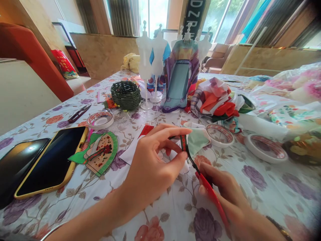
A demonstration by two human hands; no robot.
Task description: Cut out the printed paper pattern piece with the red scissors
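Above the middle of the table my left hand (160, 157) pinches the ends of a narrow patterned fabric strip (184, 142), dark green and red, between thumb and fingertips. My right hand (225, 190) is closed around red-handled snips (209, 189). Their dark tips meet the lower part of the strip, close to my left thumb. How far the blades are apart is hard to make out. Beneath and behind my left hand lie white and red cloth pieces (130, 152). A pale green cloth piece (198, 140) lies just past the strip.
Two phones (54, 164) and green patterned cutouts (100, 152) lie at left. Further back are dark snips (79, 113), a tape roll (100, 119), a woven basket (125, 95), white mannequins (144, 55) and a dressed one (179, 80). Fabric scraps (217, 100) and tape rolls (266, 148) occupy the right.
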